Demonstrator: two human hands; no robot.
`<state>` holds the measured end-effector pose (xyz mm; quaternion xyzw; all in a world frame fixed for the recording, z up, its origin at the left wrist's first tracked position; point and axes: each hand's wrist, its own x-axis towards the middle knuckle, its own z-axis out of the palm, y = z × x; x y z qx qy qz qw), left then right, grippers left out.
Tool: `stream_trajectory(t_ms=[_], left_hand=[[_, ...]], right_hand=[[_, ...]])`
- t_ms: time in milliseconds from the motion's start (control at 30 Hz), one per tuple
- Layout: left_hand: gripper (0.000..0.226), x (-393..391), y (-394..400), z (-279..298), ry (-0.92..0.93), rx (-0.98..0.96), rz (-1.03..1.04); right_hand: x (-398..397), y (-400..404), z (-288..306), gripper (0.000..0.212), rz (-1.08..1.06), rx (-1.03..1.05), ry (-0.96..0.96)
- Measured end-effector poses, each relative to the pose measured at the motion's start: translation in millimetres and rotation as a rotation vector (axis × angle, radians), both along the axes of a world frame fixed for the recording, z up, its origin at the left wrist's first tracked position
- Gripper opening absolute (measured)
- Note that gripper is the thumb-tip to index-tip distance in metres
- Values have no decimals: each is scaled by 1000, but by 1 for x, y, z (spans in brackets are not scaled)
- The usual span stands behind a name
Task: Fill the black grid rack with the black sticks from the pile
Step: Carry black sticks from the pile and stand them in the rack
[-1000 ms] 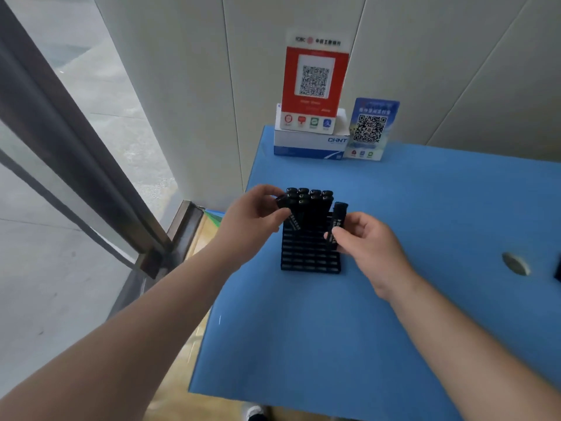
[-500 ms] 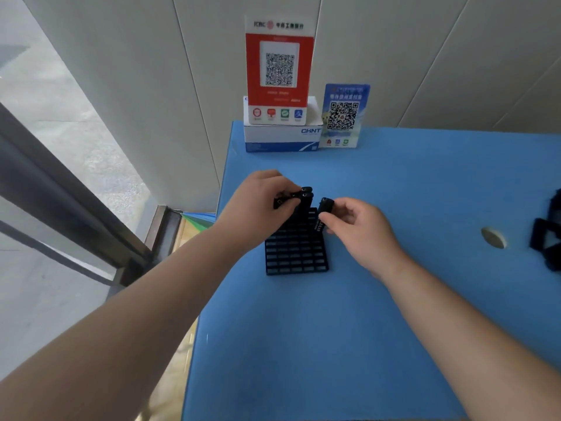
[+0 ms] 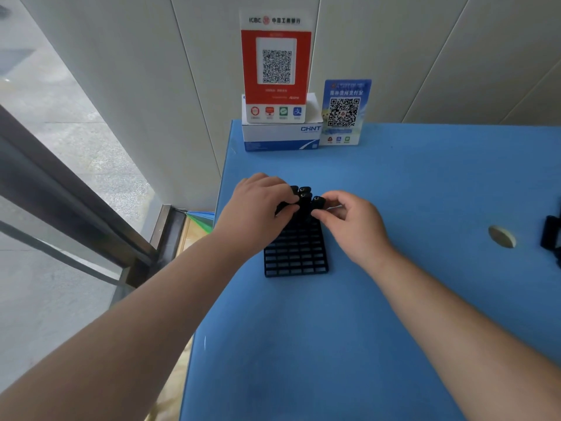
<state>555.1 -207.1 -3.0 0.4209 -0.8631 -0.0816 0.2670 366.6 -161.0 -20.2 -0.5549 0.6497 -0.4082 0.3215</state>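
Window glass (image 3: 45, 147) w/ dark frame far left, outside the blue table (image 3: 303, 344). Left hand (image 3: 258, 208) sits over the far-left part of the black grid rack (image 3: 296, 256), fingers curled round a bunch of upright black sticks (image 3: 303, 194) at the rack's far end; exact count hidden by the hand. Rack lies flat on the table, near rows bare. Right hand (image 3: 355, 223) just right of it, thumb & forefinger pinching 1 stick (image 3: 317, 202), upright at the rack's far-right corner. Behind: red QR sign (image 3: 276, 68) on a white box (image 3: 280, 136), blue QR card (image 3: 346, 112) beside. Round hole (image 3: 501, 237) in table further right; dark object (image 3: 551, 235) at right edge, cut off.
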Motion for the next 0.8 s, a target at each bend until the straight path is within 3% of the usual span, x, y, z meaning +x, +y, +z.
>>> stream_trajectory(t_ms=[267,400,667,800], left_hand=[[8,1,2,-8,-31,-42,28],[13,4,4,-8,-16,-45,57],[29,8,11,-7,-19,11,103],[35,11,16,-6,24,30,160]], right_hand=[[0,-3,2,30,61,-25,70],[2,-7,-1,17,102,-17,166],[6,-10,2,13,67,18,238],[4,0,0,26,-24,32,219]])
